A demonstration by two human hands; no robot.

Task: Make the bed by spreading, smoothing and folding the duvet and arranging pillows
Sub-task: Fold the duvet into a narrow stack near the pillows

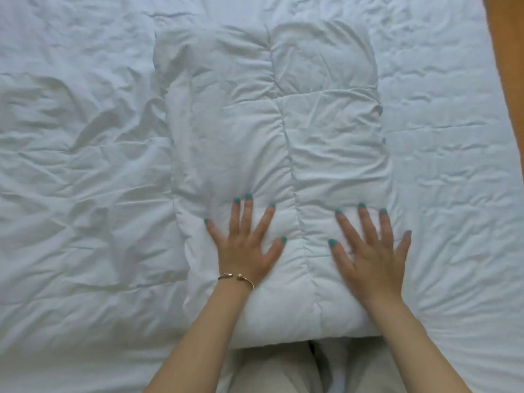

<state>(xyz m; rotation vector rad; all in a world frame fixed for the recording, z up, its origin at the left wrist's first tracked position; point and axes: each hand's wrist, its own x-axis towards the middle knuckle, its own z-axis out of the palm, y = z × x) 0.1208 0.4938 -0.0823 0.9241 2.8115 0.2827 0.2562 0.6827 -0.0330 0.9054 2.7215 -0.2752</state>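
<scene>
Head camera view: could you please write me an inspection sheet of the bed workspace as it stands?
Surface: white, wrinkled bed cover fills the view.
Job's things: folded duvet lies as a long, puffy rectangle in the middle; no pillow identifiable.
Clutter: nothing seen.
Grippers: left hand and right hand lie flat, fingers spread, on the duvet's near end; bracelet on the left wrist.
Cables: nothing seen.
Surroundings: orange-brown strip at the upper right edge.
</scene>
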